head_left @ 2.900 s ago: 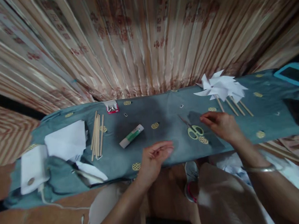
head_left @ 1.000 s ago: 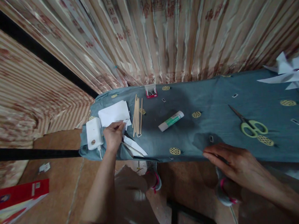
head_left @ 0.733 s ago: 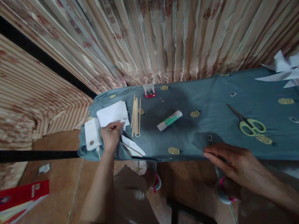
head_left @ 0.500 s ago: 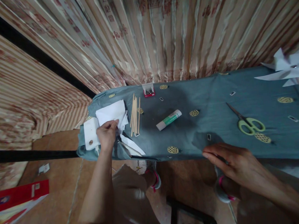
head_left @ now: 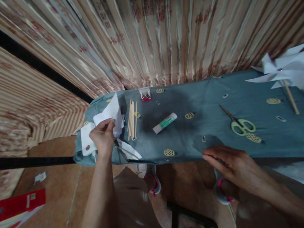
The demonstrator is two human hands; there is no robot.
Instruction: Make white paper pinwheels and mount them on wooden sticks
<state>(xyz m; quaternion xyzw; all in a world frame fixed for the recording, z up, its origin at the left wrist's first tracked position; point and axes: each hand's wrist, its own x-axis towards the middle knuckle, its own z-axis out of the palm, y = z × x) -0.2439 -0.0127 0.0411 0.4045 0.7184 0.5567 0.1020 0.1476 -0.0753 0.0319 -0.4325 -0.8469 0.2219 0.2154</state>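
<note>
My left hand is closed in a pinch on a sheet of white paper, whose corner stands up off a small pile of cut paper. Beside that hand lies a white power-strip-like block with a cord. Wooden sticks lie just right of the paper. My right hand hovers at the table's front edge with its fingers curled; a dark, slim thing shows between thumb and fingers, too hidden to name. A glue stick lies on the cloth between my hands. Green-handled scissors lie beyond my right hand.
A blue-green pineapple-print cloth covers the narrow table. At the back stands a small open red box of metal pins. White paper pinwheels on sticks lie at the right. Paper strips rest near the front left edge. Curtains hang behind.
My left hand has lifted the paper's corner a little, tilting the sheet up. The view has shifted right, showing more of the pinwheels. My right hand keeps its pose.
</note>
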